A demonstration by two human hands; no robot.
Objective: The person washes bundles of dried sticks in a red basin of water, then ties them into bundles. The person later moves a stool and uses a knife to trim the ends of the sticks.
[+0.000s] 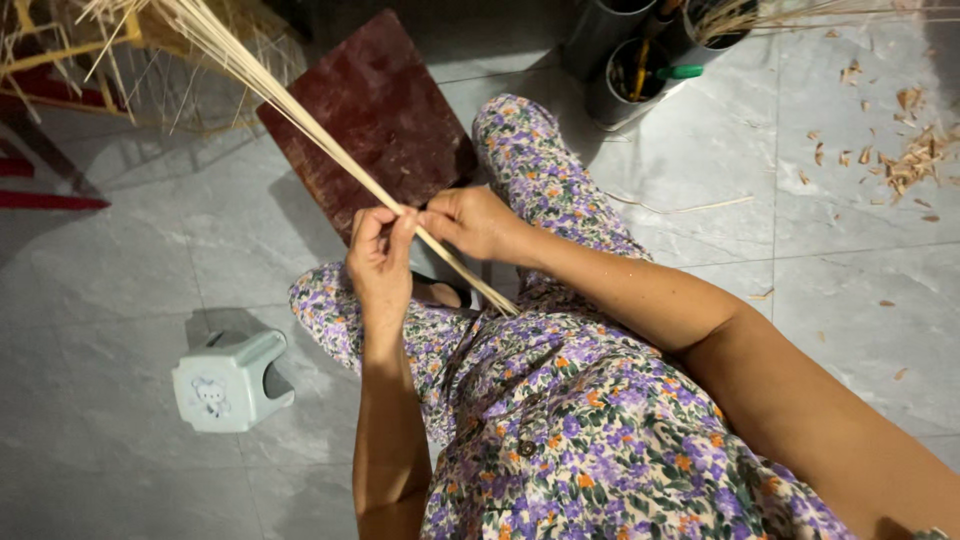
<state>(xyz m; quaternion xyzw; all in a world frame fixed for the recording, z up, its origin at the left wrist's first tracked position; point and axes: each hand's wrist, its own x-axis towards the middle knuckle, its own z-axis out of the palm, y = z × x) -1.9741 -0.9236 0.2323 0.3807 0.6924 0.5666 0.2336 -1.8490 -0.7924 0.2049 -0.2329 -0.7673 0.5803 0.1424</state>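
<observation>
Bamboo strip bundle point(330, 150): left hand point(380, 262) and right hand point(470, 222) are gripping it closed above the wooden board point(375, 115); thin strips are risking splaying or snapping if the grip is loosening.

A pale green stool point(232, 380), dark red board point(375, 115), grey tubs point(625, 70) and wood shavings point(905, 160) sit on the tiled floor point(100, 300).

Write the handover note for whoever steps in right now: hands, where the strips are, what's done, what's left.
Left hand: pinching the bundle of thin bamboo strips.
Right hand: gripping the same bundle just beside it.
Strips: run from the lap up to the top left, fanning out at the far end, over a dark red board.
Nearby: small pale green stool on the floor, grey tubs of tools, shavings at right.
Done or left: cannot tell from this view.
</observation>
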